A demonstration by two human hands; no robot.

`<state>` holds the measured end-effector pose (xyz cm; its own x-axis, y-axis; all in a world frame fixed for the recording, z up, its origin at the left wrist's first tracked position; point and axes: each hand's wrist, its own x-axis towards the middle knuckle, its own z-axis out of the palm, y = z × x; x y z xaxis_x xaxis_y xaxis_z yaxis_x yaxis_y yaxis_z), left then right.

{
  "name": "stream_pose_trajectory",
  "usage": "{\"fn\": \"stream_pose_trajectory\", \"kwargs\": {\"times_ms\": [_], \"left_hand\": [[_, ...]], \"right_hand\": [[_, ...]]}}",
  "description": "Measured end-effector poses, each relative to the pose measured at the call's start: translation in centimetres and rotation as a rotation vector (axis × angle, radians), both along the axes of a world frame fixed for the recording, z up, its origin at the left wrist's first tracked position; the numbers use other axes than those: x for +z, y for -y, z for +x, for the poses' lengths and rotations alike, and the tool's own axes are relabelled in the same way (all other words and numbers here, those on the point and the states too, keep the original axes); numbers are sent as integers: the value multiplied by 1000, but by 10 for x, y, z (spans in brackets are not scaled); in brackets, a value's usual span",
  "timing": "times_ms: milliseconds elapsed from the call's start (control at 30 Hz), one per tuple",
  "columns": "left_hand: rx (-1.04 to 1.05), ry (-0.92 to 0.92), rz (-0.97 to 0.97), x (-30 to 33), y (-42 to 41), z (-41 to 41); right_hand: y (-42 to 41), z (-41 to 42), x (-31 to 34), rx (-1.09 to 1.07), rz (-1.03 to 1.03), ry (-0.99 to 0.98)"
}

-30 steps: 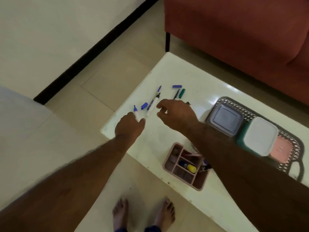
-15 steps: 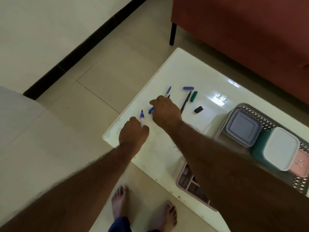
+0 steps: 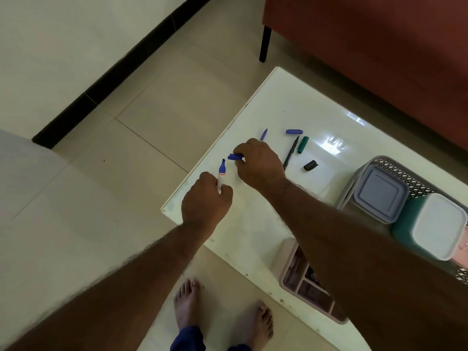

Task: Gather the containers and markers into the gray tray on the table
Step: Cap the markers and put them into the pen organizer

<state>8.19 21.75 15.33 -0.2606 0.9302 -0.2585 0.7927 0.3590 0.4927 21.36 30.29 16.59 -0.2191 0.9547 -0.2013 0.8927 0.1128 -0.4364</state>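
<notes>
Left hand [image 3: 206, 198]: curled around white marker [image 3: 221, 177], uncapped, dark tip pointing far, above near-left corner of table [image 3: 273, 107].
Right hand [image 3: 258, 163]: fingertips pinch blue cap [image 3: 235, 156], just right of and beyond marker tip, not touching it.
Loose on table: blue pen [image 3: 264, 134] poking out beyond right hand; blue cap piece [image 3: 294, 132], black pen [image 3: 291, 153], green cap [image 3: 303, 144], black cap [image 3: 310, 165] to its right.
Gray tray [image 3: 379, 160]: right edge of table, well apart from hands; holds gray-lidded container [image 3: 379, 192], teal container [image 3: 430, 224], pink one [image 3: 464, 245] partly cut off.
Pink organizer [image 3: 301, 287]: near edge, under right forearm.
</notes>
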Motion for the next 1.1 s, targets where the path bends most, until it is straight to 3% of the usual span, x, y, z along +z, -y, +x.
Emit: {"fn": "stream_pose_trajectory", "kwargs": {"times_ms": [200,267,367,800,1100], "left_hand": [[-95,91,115,20,-4,-3],[-167,149,131,25,-2,-2],[-239,212,176,31,1,1],[-354,299,249,48,18,37],[-389,307,181,62,20,55]], "right_hand": [[1,35,43,-367,-165,-542],[8,50,60,-407,-286,-715],[17,70,78,-425,-331,-823],[55,96,89,-399,-238,-689],[68,107,96,-416,-240,-684]]}}
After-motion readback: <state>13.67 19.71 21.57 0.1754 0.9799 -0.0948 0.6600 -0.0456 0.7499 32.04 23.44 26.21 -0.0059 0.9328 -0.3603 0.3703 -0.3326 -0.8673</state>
